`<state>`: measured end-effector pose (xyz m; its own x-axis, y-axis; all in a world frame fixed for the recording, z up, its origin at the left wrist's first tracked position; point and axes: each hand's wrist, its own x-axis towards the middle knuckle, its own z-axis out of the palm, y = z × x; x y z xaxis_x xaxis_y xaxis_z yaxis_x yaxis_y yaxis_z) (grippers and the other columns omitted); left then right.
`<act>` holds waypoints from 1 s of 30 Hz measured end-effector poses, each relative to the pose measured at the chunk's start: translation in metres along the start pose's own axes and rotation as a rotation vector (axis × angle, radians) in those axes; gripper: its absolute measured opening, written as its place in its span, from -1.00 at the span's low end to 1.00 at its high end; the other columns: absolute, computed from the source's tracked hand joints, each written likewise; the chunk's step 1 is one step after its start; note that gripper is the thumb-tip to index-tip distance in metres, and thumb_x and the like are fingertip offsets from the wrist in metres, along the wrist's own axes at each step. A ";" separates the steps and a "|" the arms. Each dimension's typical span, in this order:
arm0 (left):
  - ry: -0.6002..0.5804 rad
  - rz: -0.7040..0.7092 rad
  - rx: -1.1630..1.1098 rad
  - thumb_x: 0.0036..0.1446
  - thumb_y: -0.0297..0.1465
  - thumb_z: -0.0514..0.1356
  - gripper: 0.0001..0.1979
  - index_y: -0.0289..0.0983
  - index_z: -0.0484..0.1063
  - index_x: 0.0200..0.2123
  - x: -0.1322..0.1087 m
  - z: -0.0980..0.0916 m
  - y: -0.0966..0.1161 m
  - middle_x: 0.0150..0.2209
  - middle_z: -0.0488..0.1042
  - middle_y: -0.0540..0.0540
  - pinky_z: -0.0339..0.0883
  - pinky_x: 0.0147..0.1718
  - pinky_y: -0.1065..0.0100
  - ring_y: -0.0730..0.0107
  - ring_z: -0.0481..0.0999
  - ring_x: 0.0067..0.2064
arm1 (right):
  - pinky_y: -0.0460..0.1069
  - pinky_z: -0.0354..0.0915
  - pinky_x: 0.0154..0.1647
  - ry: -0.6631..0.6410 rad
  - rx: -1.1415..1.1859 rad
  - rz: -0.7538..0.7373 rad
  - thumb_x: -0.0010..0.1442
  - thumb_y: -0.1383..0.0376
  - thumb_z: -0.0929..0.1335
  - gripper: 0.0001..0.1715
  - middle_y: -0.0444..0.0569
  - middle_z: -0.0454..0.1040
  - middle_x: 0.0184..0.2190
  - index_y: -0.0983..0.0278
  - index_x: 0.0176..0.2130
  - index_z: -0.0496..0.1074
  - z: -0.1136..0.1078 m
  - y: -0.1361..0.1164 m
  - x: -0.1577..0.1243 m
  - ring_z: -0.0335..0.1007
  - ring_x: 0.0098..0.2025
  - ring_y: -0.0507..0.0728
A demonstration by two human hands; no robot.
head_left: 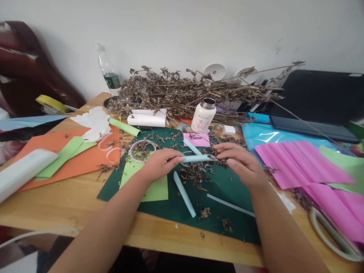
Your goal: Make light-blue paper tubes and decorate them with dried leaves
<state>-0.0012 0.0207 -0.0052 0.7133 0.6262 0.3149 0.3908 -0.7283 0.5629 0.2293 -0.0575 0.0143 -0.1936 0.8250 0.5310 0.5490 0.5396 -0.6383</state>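
Observation:
My left hand (160, 162) and my right hand (241, 161) together hold a rolled light-blue paper tube (197, 158) level above the dark green cutting mat (227, 182). The left fingers pinch its left end; the right fingers close on its right end. Another light-blue tube (184, 194) lies on the mat below my hands, and a third tube (192, 147) rests just behind the held one. Dried leaf crumbs (196, 174) are scattered under the tube. A light green sheet (155, 187) lies beneath my left wrist.
A heap of dried branches (184, 91) spans the back of the wooden table, with a white bottle (203, 115) and a clear plastic bottle (109, 72). Orange paper (76, 159) lies left, pleated pink paper (301, 163) right. A tape ring (142, 150) sits by my left hand.

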 end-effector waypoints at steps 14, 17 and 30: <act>-0.020 0.013 -0.020 0.06 -0.29 -0.02 -0.74 -0.26 0.41 -0.33 -0.002 0.000 -0.002 -0.39 0.47 -0.02 0.20 -0.38 0.49 0.46 0.40 -0.35 | 0.19 -0.14 0.09 -0.477 -0.157 -0.037 0.07 0.09 0.17 -0.56 -0.01 -0.08 0.15 0.20 -0.08 0.28 0.000 -0.003 0.004 -0.19 0.16 0.20; -0.026 0.016 -0.022 0.06 -0.29 -0.02 -0.74 -0.26 0.41 -0.33 -0.002 0.001 -0.001 -0.39 0.47 -0.02 0.21 -0.39 0.49 0.46 0.40 -0.35 | 0.20 -0.11 0.07 -0.514 -0.119 0.022 0.06 0.08 0.18 -0.52 0.05 -0.06 0.14 0.24 -0.07 0.27 0.003 -0.004 0.004 -0.16 0.15 0.21; 0.064 -0.166 -0.184 0.04 -0.25 -0.02 -0.73 -0.28 0.38 -0.39 0.000 -0.005 0.001 -0.45 0.40 0.00 0.19 -0.42 0.49 0.48 0.34 -0.40 | 0.05 0.26 -0.30 0.037 -0.435 0.291 0.03 0.21 0.23 -0.77 -0.06 0.43 -0.37 0.20 -0.35 0.42 -0.019 0.025 -0.004 0.33 -0.30 0.12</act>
<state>-0.0033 0.0216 -0.0012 0.6079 0.7533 0.2511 0.3830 -0.5552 0.7383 0.2594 -0.0505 0.0073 0.0412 0.9197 0.3904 0.8641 0.1634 -0.4761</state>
